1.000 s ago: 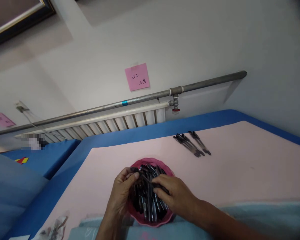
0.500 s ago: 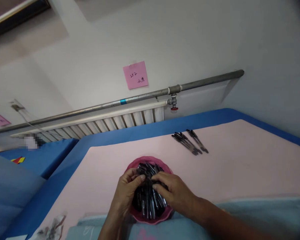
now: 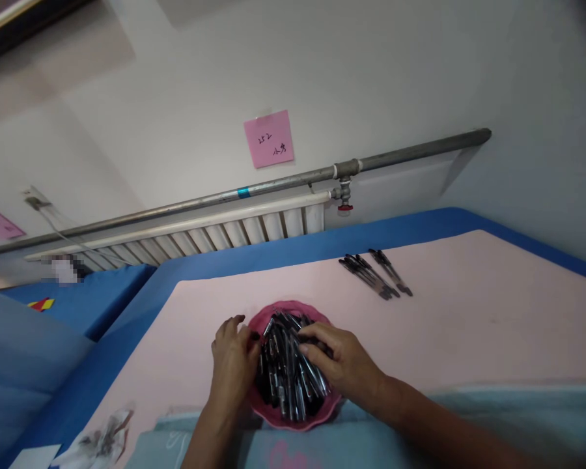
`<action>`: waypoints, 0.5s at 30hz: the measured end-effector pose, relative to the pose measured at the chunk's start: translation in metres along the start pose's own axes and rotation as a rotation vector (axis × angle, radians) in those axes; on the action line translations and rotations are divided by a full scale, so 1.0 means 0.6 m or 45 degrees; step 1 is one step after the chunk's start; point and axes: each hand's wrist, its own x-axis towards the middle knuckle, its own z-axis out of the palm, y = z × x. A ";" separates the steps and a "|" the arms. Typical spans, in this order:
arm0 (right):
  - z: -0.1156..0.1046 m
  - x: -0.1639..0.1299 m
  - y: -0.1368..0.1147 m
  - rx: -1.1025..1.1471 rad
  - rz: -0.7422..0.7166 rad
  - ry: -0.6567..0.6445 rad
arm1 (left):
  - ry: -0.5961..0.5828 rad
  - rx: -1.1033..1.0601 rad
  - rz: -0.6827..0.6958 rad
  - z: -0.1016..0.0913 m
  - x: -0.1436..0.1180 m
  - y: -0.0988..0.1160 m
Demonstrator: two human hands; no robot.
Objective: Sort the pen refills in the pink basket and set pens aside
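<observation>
A pink scalloped bowl stands in front of me, filled with a heap of black and clear pens. At its left rim is my left hand, fingers curved and apart. Dark spots show at those fingertips, but no pen is visible in them. My right hand reaches over the right side of the bowl, thumb and fingers closed on a dark pen whose far end is partly hidden. Farther off on the pink mat lie several capped pens, side by side in slanted groups.
The pink mat covers a blue table. A crumpled clear plastic bag lies at the lower left. Light blue cloth runs along the near edge. Behind the table are a radiator and a pipe.
My left hand has drawn back leftward from the pens to the bowl's rim, and its fingers have spread. My right hand stays over the bowl. The view has shifted slightly.
</observation>
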 end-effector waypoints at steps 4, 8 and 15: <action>0.000 0.000 -0.003 0.005 0.001 -0.003 | -0.143 0.259 -0.010 0.012 -0.007 0.018; 0.000 0.000 -0.003 -0.006 0.004 -0.020 | -0.173 0.339 -0.023 0.013 -0.009 0.029; 0.000 0.001 -0.003 -0.011 -0.007 -0.031 | -0.171 0.260 -0.107 0.019 0.000 0.030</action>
